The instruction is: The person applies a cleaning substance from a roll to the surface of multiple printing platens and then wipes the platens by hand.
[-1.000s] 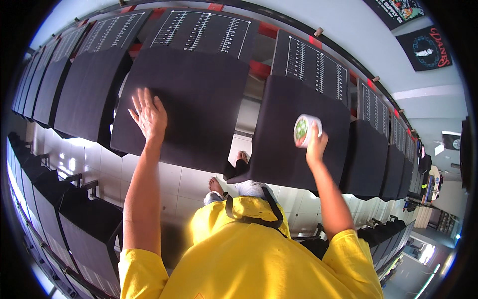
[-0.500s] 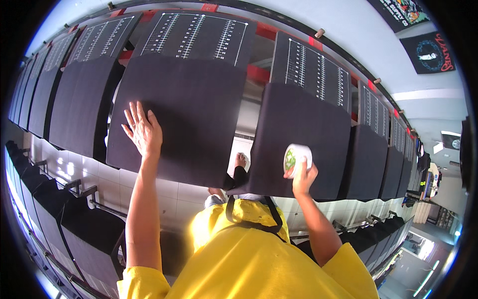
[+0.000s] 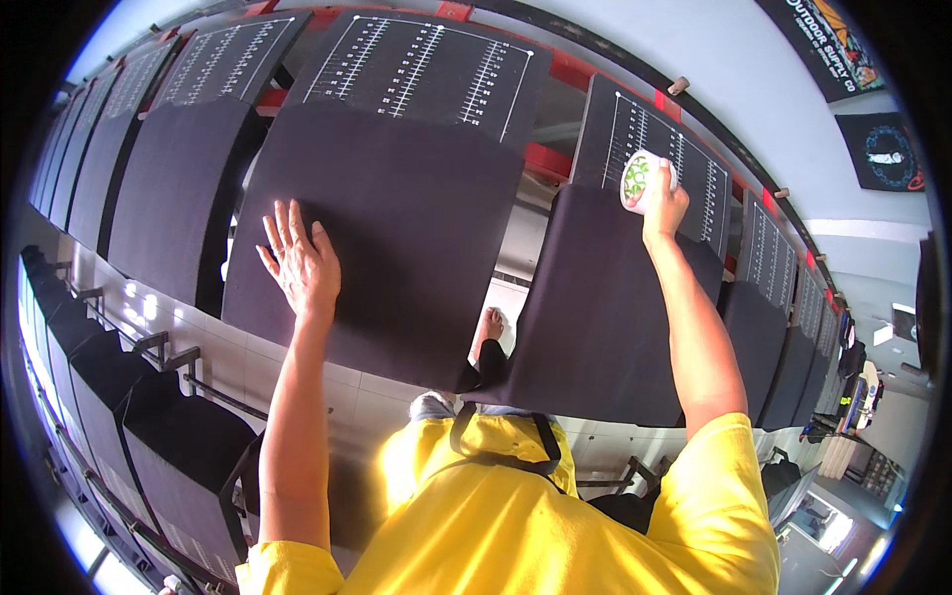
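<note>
My left hand lies open, fingers spread, on the black cloth that covers most of a wide board. My right hand is closed around a white, round, cup-like thing with a green pattern on its circular face. It is held over the neighbouring board, where the bare marked part meets the upper edge of its black cloth. Whether the cup-like thing touches the board, I cannot tell. White ruler-like marks show on the uncovered far end of the left board.
More cloth-covered boards stand in a row to both sides, fixed along a red frame and a dark rail. Behind my left arm runs another row of black boards. My foot shows in the gap between two boards.
My right hand has carried the white cup-like thing away from me, from the cloth's near part up to its far edge. My left hand stays flat on the left cloth.
</note>
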The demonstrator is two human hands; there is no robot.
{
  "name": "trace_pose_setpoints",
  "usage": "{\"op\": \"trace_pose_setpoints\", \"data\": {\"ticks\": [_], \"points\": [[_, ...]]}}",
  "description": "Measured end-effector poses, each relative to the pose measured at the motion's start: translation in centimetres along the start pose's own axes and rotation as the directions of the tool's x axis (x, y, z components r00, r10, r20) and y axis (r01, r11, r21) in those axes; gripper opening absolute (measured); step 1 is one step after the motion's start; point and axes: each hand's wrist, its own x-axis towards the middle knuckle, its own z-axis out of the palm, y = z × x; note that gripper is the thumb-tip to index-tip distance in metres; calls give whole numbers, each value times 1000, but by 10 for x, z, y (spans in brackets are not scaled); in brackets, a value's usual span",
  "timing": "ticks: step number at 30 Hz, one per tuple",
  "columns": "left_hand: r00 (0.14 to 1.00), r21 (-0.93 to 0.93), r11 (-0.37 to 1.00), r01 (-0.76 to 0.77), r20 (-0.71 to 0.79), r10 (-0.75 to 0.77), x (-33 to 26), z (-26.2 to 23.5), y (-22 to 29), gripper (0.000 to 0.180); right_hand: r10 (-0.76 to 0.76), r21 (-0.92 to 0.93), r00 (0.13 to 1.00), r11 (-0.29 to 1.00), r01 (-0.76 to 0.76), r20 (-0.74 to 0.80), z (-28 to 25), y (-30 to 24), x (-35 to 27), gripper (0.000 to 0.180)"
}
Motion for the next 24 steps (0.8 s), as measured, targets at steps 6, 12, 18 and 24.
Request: {"op": "trace_pose_setpoints", "data": {"ticks": [6,12,18,24], "points": [[1000,-30,1000,3,-2,-3,2,2,0,53,11,106,1000,994,-9,-16,-7,3,-25,44],[1000,-46,999,0,-25,-2,2,8,-5,53,72,13,992,997,-74,101,-47,4,-147,48],[1000,-63,998,-7,-18,6,1,7,-5,53,111,-129,989,987,-98,101,-92,5,-309,47],[1000,-41,999,-21,-15,21,1,6,-3,53,87,-57,987,995,-80,136,-89,11,-325,40]]}}
